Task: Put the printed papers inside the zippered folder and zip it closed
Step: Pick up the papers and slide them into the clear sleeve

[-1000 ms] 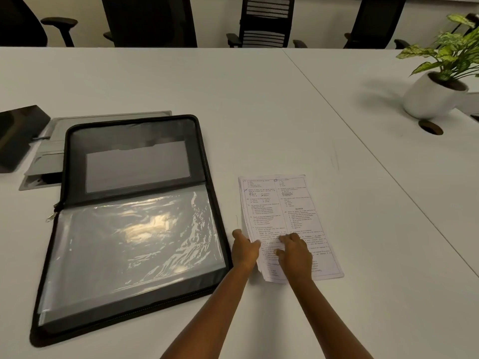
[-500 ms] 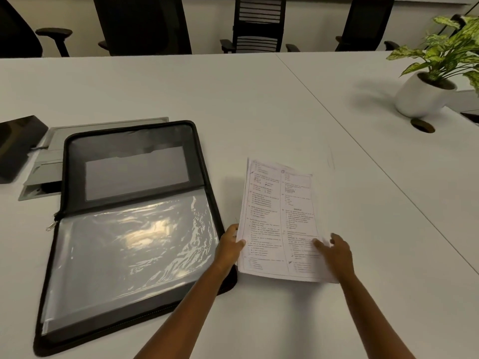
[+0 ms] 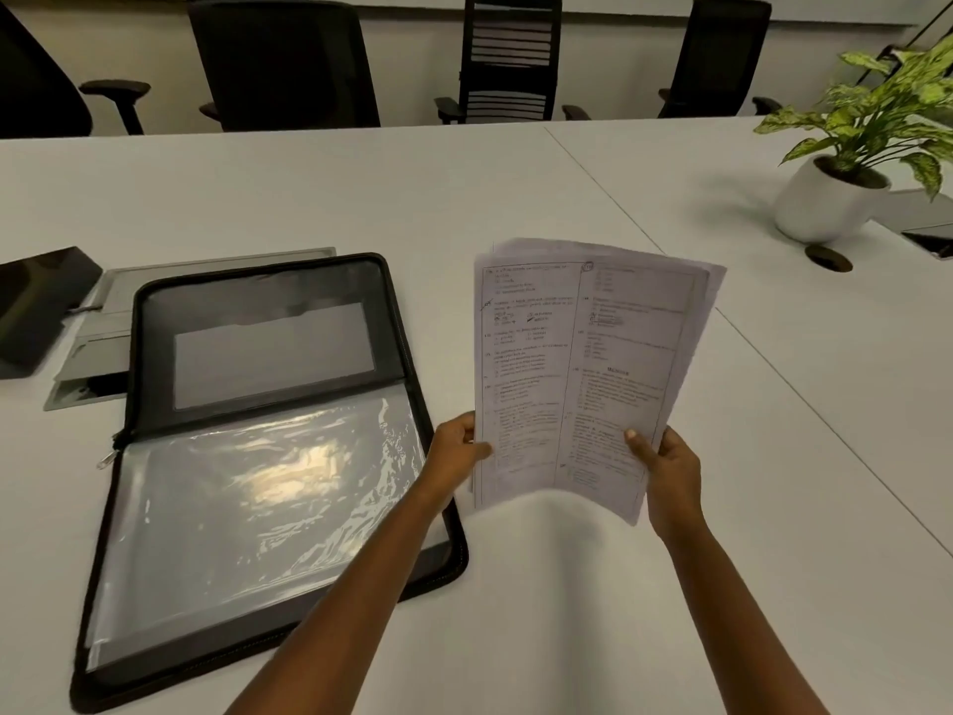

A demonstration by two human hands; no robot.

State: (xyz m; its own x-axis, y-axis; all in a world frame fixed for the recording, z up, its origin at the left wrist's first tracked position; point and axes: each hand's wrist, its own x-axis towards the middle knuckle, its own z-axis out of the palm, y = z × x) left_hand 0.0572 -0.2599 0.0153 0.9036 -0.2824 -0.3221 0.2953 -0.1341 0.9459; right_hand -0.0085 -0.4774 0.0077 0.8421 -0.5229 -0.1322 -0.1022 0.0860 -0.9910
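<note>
At the far left edge of the white table point(image 3: 361, 198) lies a dark flat slab point(image 3: 36, 307), with a grey hinged cable hatch point(image 3: 98, 348) just beside it. The far-left corner of the zippered folder point(image 3: 263, 287) overlaps that hatch.

The folder lies open and flat on the left half of the table. Its far half shows a dark inner pocket with a pale rectangle behind it. Its near half is covered by a clear plastic sleeve point(image 3: 258, 508) that glares with light. A metal zipper pull point(image 3: 105, 459) sticks out at the left end of the spine.

The left hand point(image 3: 456, 456) is above the folder's right rim and pinches the near-left edge of the printed papers point(image 3: 582, 363), thumb on the front and fingers behind. The papers are lifted off the table, to the right of the folder and not touching it. They tilt up toward the camera, with the sheets fanned slightly at the far-right corner and the near edge bowed. Their print is in two columns and too blurred to read. The right hand point(image 3: 670, 472) grips the near-right edge the same way, thumb on the printed face.

Further right, a seam crosses the table. Beyond it, a white potted plant point(image 3: 835, 198) stands near a round cable hole point(image 3: 827, 259). Black office chairs point(image 3: 283, 64) line the far side.
</note>
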